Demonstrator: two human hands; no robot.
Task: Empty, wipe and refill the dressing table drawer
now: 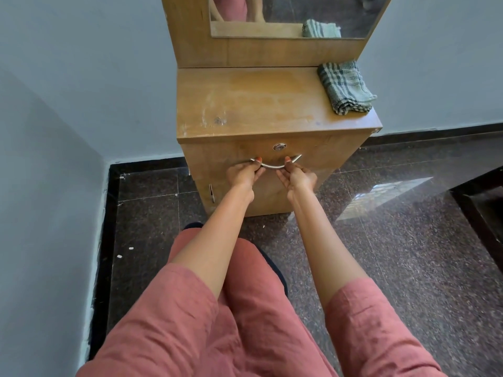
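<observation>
Pink sleeves fill the bottom of our view, and from them our two bare forearms reach forward to the dressing table. Our left hand and right hand are both curled around the curved metal handle of the drawer — left hand on its left half, right hand on its right half. The handle's long axis runs side to side across the drawer front, bowing downward in the middle. The drawer sits closed, flush under the tabletop, so we cannot see what it holds. A round lock sits just above the handle. A folded checked cloth lies on the tabletop's far right corner — below the mirror.
</observation>
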